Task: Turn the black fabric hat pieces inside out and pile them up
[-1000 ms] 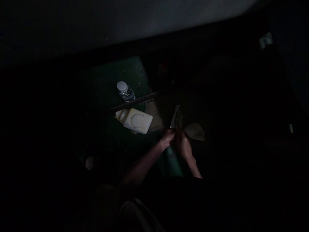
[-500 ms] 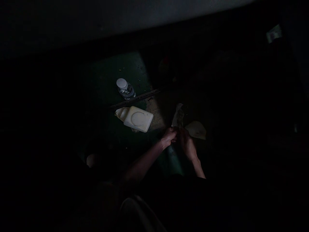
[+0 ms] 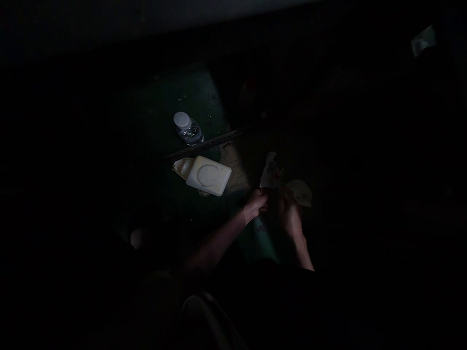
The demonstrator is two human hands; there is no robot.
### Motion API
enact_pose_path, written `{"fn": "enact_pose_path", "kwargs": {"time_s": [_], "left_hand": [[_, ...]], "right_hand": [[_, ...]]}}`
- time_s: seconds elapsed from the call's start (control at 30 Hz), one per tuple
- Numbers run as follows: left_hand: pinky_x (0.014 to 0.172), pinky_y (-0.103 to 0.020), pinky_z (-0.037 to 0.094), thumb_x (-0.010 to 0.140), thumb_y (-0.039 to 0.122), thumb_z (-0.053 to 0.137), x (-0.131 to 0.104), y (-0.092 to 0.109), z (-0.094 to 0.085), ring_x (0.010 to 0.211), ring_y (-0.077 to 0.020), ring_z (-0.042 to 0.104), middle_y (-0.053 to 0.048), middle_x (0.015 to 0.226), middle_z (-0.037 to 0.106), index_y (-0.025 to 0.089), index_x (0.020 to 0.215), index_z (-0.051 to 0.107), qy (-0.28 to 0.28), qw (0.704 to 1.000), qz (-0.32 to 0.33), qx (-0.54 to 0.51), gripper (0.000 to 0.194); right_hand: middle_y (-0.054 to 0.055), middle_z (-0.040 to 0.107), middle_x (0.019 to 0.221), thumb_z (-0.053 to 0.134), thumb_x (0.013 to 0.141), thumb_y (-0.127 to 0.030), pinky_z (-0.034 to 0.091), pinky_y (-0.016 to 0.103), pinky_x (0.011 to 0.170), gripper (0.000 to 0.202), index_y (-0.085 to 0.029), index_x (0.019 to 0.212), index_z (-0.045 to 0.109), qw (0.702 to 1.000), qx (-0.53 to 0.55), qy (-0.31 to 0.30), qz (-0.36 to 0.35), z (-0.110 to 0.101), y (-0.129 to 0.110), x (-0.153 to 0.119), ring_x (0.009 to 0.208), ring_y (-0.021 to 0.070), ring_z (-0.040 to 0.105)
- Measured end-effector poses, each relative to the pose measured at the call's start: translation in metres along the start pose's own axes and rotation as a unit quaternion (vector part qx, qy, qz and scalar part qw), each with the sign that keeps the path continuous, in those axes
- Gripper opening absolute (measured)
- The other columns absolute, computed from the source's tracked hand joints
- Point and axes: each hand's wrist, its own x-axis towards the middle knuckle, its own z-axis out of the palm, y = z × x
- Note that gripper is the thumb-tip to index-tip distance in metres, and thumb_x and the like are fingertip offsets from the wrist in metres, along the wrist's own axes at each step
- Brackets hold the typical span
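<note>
In the dim middle of the view, my left hand (image 3: 256,200) is closed on the lower end of a thin, pale, ragged-edged sheet (image 3: 269,174) that stands up above the fist. Just right of it is my right hand (image 3: 291,214), its fingers bent together and blurred in the dark. Whatever they hold, if anything, cannot be made out. Behind the right fingers lies a flat, pale piece with a rounded edge (image 3: 303,192). To the left, a white plastic container with a cut-open end (image 3: 209,176) rests on its side.
A clear bottle with a white cap (image 3: 190,132) stands on the green surface (image 3: 204,92) behind a dark raised strip (image 3: 215,141). A bare, worn patch (image 3: 233,167) shows beside the container. A small light thing (image 3: 423,41) is at far right; deep shadow hides most surroundings.
My right hand has shifted slightly right, away from the left hand and the sheet. My left hand still grips the sheet, which shows more broadly. The camera view has tilted slightly.
</note>
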Motion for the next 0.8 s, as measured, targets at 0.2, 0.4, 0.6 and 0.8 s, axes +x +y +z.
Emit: {"fn": "enact_pose_path", "kwargs": {"time_s": [0.2,0.4,0.6,0.8], "left_hand": [[0.038,-0.017,0.019,0.082,0.03,0.065,0.005,-0.001,0.0,0.036,-0.0028,0.032,0.009,0.048,0.038,0.017,0.068,0.048,0.0,0.999,0.033,0.02,0.025],[0.037,-0.017,0.018,0.084,0.022,0.059,0.005,-0.002,-0.005,0.034,-0.0031,0.031,0.008,0.047,0.039,0.018,0.064,0.045,-0.016,0.999,0.03,0.021,0.025],[0.037,-0.017,0.016,0.086,0.023,0.056,0.005,-0.003,-0.002,0.033,-0.0024,0.029,0.009,0.047,0.035,0.018,0.066,0.044,-0.011,0.999,0.03,0.033,0.023],[0.037,-0.016,0.018,0.08,0.03,0.065,0.007,-0.002,-0.006,0.035,-0.0025,0.033,0.008,0.048,0.04,0.017,0.066,0.045,-0.009,1.0,0.024,0.016,0.027]], "right_hand": [[0.015,0.067,0.089,0.031,0.1,-0.033,0.043,0.029,0.065,0.047,-0.006,0.135,0.048,0.997,-0.036,0.017,0.064,0.014,-0.015,0.043,0.073,0.0215,0.065],[0.016,0.064,0.117,0.03,0.098,-0.027,0.049,0.03,0.08,0.045,-0.011,0.136,0.048,0.996,0.066,0.012,-0.054,0.019,0.004,-0.005,0.099,0.0214,0.064],[0.016,0.068,0.101,0.034,0.098,-0.03,0.047,0.034,0.073,0.045,-0.012,0.137,0.048,0.997,-0.011,0.053,0.064,0.006,-0.006,0.038,0.084,0.0238,0.065],[0.014,0.066,0.115,0.029,0.098,-0.025,0.049,0.028,0.076,0.045,-0.015,0.139,0.045,0.998,0.038,-0.021,-0.046,0.024,-0.004,0.0,0.097,0.0204,0.066]]}}
